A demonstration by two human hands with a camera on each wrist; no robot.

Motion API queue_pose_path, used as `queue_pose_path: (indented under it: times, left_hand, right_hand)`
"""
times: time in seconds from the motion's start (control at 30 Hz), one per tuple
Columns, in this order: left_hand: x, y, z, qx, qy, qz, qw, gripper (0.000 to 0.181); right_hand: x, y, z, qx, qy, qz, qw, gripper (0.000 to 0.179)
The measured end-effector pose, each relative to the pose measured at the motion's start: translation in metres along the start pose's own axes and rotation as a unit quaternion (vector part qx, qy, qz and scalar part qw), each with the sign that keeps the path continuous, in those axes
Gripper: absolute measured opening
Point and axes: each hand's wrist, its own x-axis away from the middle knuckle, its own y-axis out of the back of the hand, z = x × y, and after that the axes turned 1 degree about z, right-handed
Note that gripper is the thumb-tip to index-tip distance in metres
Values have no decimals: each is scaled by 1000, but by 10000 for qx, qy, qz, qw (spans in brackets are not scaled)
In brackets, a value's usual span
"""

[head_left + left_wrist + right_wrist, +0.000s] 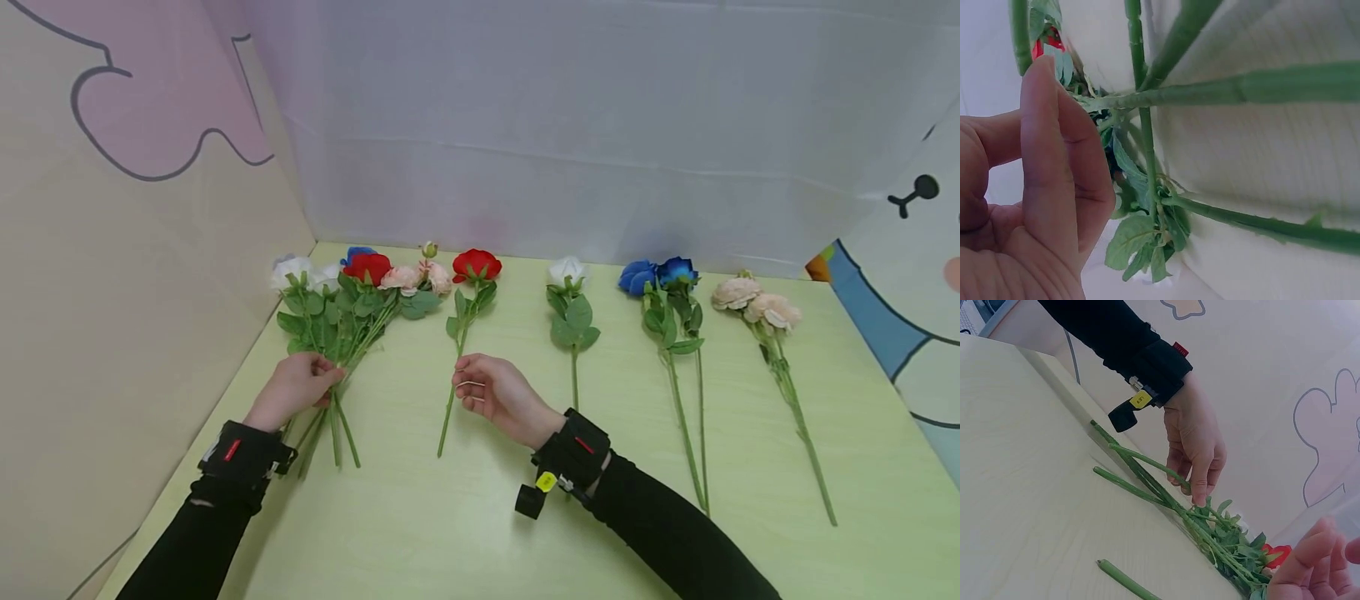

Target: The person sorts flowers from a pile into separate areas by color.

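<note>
Nearest of all, a black right sleeve (675, 529) reaches in over the pale yellow surface (420, 533), a dark wrist strap (573, 446) at its end. From there the right hand (506, 400) bends its fingers beside the stem of a single red flower (477, 265); I can't tell whether it actually grips that stem. The flower lies near the middle, bloom toward the back wall (562, 125).

Over on the person's left, the left hand (296, 387) pinches a green stem (1150, 462) belonging to a mixed bunch (330, 321), whose white, blue, red and pale pink heads crowd together at the back while the lower stems fan out.

Right of the red flower, well apart from the bunch, lie a white flower (568, 272), two blue flowers (658, 275) side by side, and two pale pink flowers (757, 304) farthest right.
</note>
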Motion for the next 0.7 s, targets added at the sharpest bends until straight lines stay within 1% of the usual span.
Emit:
queue_pose_path:
  times: [0.2, 0.43, 0.53, 0.7]
  left_hand:
    - [1, 3, -3, -78, -110, -210, 9997, 37]
    - [3, 4, -7, -109, -446, -575, 9973, 31]
    - [4, 3, -11, -69, -553, -734, 9957, 29]
    - [6, 1, -22, 32, -682, -955, 9931, 26]
  right_hand:
    - [0, 0, 1, 0, -4, 9, 10000, 10]
    - [1, 4, 3, 56, 20, -90, 9999, 11]
    - [0, 8, 5, 32, 27, -190, 9998, 10]
    - [1, 14, 9, 68, 92, -331, 9994, 12]
